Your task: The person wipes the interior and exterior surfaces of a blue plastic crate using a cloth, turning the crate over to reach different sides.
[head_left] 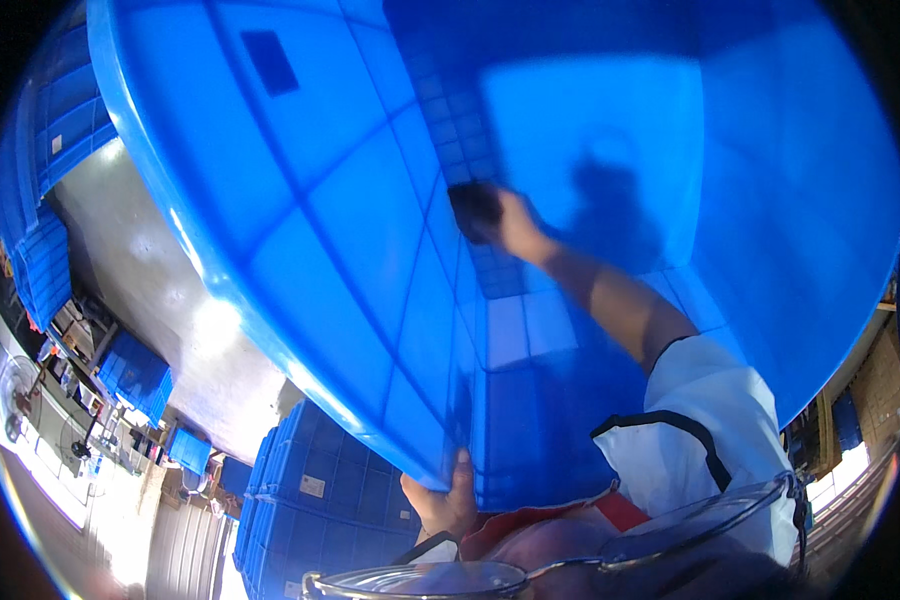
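A large blue plastic bin (330,230) with a ribbed, grid-like wall surrounds my arms, its open mouth facing me. My right hand (518,228) reaches deep inside, fingers closed around a dark, soft-looking pad or cloth (476,211) pressed against the inner wall. Motion blurs it slightly, so its exact kind cannot be made out. At the bin's near edge, my left hand (448,504) grips the rim, thumb on the inner side and the other fingers partly hidden.
Below the rim on the left stand stacked blue bins (320,490) with a white label. More blue containers (135,375) sit farther off, beyond a shiny grey floor (200,310). Shadows, one shaped like a head, fall on the inside of the large bin.
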`<state>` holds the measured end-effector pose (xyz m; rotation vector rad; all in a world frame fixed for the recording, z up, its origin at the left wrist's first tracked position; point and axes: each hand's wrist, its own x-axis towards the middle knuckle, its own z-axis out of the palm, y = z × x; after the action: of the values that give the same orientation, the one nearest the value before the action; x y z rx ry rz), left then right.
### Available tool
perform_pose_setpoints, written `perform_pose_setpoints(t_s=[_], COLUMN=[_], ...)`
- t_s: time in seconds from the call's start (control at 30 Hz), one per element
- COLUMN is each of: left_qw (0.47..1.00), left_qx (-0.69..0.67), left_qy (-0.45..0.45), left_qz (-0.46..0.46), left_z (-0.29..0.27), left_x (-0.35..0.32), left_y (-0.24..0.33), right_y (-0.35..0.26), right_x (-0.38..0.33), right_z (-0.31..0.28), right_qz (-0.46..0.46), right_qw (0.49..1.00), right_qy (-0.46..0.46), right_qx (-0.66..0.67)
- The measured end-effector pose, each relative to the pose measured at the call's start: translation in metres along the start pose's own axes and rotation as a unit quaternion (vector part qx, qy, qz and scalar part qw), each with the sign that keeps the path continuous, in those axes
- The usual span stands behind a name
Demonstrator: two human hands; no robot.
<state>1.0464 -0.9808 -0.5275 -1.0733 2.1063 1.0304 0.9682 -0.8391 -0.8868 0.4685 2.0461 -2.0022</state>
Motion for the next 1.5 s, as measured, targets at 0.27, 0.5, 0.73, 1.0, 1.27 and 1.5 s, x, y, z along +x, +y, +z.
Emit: perform_pose_setpoints(t_s=[0.27, 0.5, 0.73, 1.0, 1.27, 1.5], left_qw=[0.998, 0.985, 0.996, 0.996, 0.997, 0.994], left_qx=[0.027, 0.050, 0.081, -0.062, -0.027, -0.030], left_qy=[0.060, 0.155, 0.040, 0.023, -0.033, -0.017], left_qz=[0.009, 0.048, -0.006, 0.055, 0.071, 0.105], left_z=[0.015, 0.018, 0.006, 0.016, 0.003, 0.005], left_x=[-0.005, -0.015, -0.005, 0.020, 0.024, 0.033], left_y=[0.012, -0.012, -0.005, 0.016, 0.005, 0.000], right_y=[-0.088, -0.081, 0.031, 0.045, 0.103, 0.052], right_x=[0.238, 0.255, 0.055, -0.112, -0.151, -0.139], right_z=[-0.042, -0.020, -0.013, -0.009, -0.100, -0.002], right_qz=[-0.124, -0.009, -0.149, 0.172, 0.261, 0.053], right_qw=[0.975, 0.942, 0.955, 0.955, 0.959, 0.970], right_qy=[0.185, -0.006, -0.080, -0.238, -0.106, -0.089], right_qx=[-0.015, -0.336, -0.245, -0.035, 0.007, -0.221])
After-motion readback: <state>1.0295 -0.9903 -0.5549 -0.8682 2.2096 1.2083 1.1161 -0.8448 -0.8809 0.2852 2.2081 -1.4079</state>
